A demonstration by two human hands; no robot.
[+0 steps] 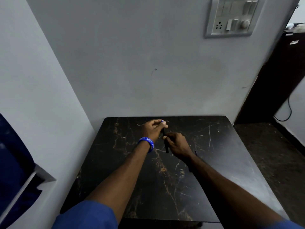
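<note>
A thin black pen-like stick (166,147) is held between both hands above a black marble table (222,146). My left hand (152,128), with a blue wristband (146,142) on its wrist, pinches the stick's upper end, where a small blue tip (162,120) shows beside the fingertips. My right hand (177,145) grips the stick lower down, fingers curled round it. The stick's lower end pokes out below my right hand. Its middle is partly hidden by the fingers.
The table stands in a corner, with a grey wall behind and to the left. A switchboard (231,17) hangs high on the back wall. A dark cabinet (280,76) and a black cable (288,111) are at the right. Dark floor lies right of the table.
</note>
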